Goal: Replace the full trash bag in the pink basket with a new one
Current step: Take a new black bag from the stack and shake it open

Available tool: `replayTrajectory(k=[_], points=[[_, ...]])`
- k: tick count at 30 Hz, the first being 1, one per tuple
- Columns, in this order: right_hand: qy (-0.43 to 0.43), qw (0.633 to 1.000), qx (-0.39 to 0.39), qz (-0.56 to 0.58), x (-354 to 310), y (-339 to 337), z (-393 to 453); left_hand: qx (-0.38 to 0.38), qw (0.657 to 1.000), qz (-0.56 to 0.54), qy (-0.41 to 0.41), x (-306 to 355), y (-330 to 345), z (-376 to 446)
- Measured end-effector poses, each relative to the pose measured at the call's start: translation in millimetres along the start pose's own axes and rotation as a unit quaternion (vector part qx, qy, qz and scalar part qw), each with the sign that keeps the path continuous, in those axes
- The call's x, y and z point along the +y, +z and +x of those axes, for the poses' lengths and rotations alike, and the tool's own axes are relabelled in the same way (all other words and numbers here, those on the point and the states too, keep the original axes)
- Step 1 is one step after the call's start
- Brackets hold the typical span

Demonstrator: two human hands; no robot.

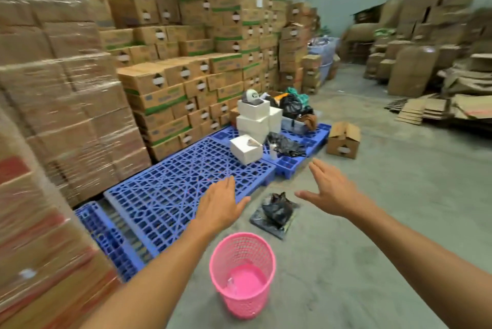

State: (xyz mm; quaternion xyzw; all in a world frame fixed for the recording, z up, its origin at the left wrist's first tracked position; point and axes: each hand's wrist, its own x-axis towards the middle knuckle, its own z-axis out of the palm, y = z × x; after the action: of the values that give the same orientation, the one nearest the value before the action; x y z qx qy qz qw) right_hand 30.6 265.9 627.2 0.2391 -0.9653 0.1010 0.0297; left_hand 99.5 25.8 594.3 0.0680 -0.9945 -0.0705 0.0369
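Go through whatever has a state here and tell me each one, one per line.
Pink basket: upright on the floor, no bag inside.
Black bag: crumpled on the floor beyond the basket.
Left hand: open, empty.
Right hand: open, empty.
Brown box: flaps open.

Left hand (219, 204): bare, no glove, no ring to be seen on the fingers that show.
Right hand (331, 190): bare, no glove, no ring to be seen.
Left wrist: bare, no watch, band or bracelet.
Right wrist: bare, no watch, band or bracelet.
Left forearm (149, 275): bare along the whole length in view, no sleeve or cuff reaches into the picture.
Right forearm (423, 256): bare along the whole length in view, no sleeve or cuff.
Markings: none visible on either arm; the picture is slightly blurred, so fine detail cannot be told.
Nails: too blurred to tell.
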Motion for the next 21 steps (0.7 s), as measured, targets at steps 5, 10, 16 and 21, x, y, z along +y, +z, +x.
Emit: replayTrajectory(k=[5,10,16,21], points=[[0.046,0.998,-0.051,-0.001,74,29,51,-0.060,0.998,-0.021,0.001,35,60,75],[0.050,0.995,-0.088,0.001,124,72,140,-0.099,0.994,-0.047,-0.012,41,122,177],[0.091,0.982,-0.162,0.017,190,122,254,-0.165,0.983,-0.068,-0.033,48,178,313],[0.106,0.974,-0.197,0.042,237,146,336,-0.189,0.978,-0.066,-0.050,58,195,407]])
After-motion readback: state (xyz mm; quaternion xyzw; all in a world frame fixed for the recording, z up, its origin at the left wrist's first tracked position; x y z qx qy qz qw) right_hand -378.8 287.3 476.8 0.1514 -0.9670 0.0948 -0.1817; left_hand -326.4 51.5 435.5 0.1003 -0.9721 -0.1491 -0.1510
